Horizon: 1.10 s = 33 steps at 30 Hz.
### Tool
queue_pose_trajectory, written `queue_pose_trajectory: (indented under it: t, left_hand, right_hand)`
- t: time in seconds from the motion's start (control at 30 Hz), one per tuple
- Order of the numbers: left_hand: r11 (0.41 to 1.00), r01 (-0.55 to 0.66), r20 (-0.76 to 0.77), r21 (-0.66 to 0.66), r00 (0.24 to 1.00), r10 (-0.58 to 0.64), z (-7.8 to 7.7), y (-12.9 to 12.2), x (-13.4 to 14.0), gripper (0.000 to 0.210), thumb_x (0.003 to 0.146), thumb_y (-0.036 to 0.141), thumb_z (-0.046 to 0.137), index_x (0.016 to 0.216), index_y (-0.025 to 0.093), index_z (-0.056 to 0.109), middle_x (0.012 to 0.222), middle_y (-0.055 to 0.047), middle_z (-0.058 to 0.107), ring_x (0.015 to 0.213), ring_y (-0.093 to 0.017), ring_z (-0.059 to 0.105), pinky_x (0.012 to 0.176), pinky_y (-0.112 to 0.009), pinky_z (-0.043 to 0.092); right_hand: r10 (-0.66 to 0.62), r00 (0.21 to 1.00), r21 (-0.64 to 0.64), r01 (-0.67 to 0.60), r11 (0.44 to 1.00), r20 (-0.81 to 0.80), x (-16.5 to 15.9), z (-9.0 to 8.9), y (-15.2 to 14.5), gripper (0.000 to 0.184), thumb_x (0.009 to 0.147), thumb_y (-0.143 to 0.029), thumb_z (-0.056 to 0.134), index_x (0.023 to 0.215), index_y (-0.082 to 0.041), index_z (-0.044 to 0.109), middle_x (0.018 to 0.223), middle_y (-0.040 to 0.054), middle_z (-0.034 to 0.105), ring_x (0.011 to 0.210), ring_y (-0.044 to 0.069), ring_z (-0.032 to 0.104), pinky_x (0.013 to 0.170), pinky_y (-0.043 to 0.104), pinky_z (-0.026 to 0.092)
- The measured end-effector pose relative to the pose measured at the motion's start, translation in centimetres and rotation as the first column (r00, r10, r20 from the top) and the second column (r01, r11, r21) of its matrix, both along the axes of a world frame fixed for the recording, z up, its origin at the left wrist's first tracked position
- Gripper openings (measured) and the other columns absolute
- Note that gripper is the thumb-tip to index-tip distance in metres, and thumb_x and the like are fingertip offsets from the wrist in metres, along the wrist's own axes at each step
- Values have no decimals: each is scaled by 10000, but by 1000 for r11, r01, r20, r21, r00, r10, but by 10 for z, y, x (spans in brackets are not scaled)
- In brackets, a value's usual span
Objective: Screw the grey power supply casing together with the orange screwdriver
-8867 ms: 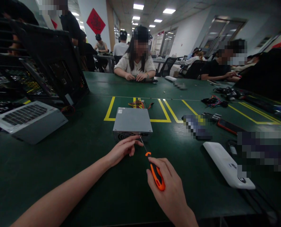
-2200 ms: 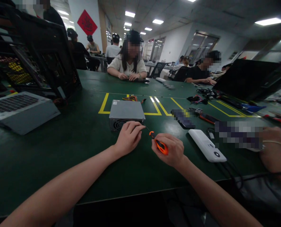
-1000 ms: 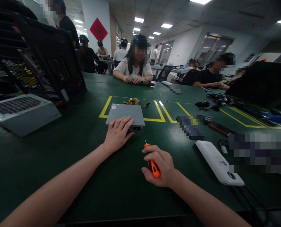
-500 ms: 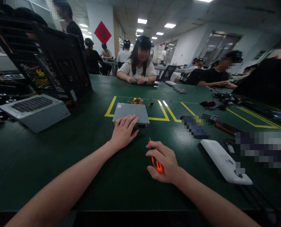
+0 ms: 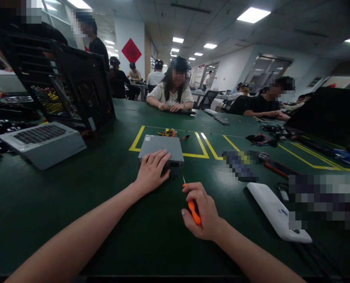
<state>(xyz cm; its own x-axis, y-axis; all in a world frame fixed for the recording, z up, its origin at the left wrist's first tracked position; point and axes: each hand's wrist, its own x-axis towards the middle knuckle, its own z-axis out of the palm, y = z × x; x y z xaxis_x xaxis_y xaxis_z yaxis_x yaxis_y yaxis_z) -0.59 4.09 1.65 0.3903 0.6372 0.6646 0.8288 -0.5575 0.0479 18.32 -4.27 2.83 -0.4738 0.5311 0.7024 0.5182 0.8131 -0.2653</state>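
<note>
A grey metal computer power supply (image 5: 161, 144) lies on the green table in front of me, with a bundle of coloured cables (image 5: 168, 133) behind it. My left hand (image 5: 153, 171) holds its near left part, fingers over the top and thumb by the front face. My right hand (image 5: 202, 212) is closed around the orange handle of a screwdriver (image 5: 194, 212). The thin shaft points up and away to the lower right corner of the power supply's front face. Whether the tip sits in a screw is too small to tell.
At the left stand an open black computer case (image 5: 74, 84) and a bent grey metal cover (image 5: 49, 143) with a grille. A white device (image 5: 276, 212) with cables lies at the right. Yellow tape (image 5: 206, 145) marks the table. A person (image 5: 175, 90) sits opposite.
My view has tilted up slightly. The screwdriver handle has turned in my right fingers, showing more plain orange. My left hand stays on the power supply.
</note>
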Motion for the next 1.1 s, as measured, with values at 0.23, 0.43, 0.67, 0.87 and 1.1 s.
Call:
queue_pose_trajectory:
  t: [0.23, 0.43, 0.67, 0.87, 1.1]
  left_hand:
    - [1000, 2, 9, 29, 1000, -2, 1, -2, 0, 458, 784, 237, 493, 1236, 197, 433, 1279, -92, 465, 1178, -240, 397, 944, -398, 303]
    - [1000, -26, -13, 12, 1000, 26, -1, -16, 3, 431, 803, 198, 455, 1232, 178, 423, 1304, -114, 420, 1231, -239, 335, 1028, -437, 224]
    - [999, -35, -22, -25, 999, 35, -4, -27, 10, 326, 786, 184, 477, 1105, 239, 519, 1334, -121, 332, 1271, -280, 250, 1032, -529, 164]
    - [999, -12, -13, -46, 1000, 11, -5, -25, 11, 395, 775, 194, 497, 1166, 248, 490, 1340, -118, 310, 1280, -289, 220, 1042, -537, 131]
    - [999, -7, -28, -48, 1000, 6, -7, -24, 13, 400, 772, 181, 498, 1166, 245, 498, 1342, -122, 299, 1279, -300, 213, 1043, -546, 113]
  right_hand:
    - [39, 999, 5, -39, 999, 32, -1, 2, 0, 194, 737, -282, 463, 898, -174, 471, 881, 91, 536, 702, 176, 532, 572, 312, 442]
    - [39, 998, -41, -41, 998, -59, -1, 1, -1, 120, 730, -227, 487, 832, -190, 436, 843, 68, 509, 728, 175, 524, 594, 312, 445]
    - [57, 996, -84, -63, 995, -64, 3, 3, 1, 223, 756, -290, 464, 948, -178, 455, 916, 91, 497, 790, 193, 524, 618, 326, 460]
    - [88, 992, -76, -95, 993, -95, 3, 2, 1, 122, 769, -274, 441, 850, -189, 473, 860, 71, 515, 772, 186, 530, 656, 337, 456]
    - [83, 994, -86, -90, 992, -76, -1, 1, 1, 154, 733, -227, 482, 880, -194, 451, 842, 59, 539, 725, 168, 535, 622, 316, 454]
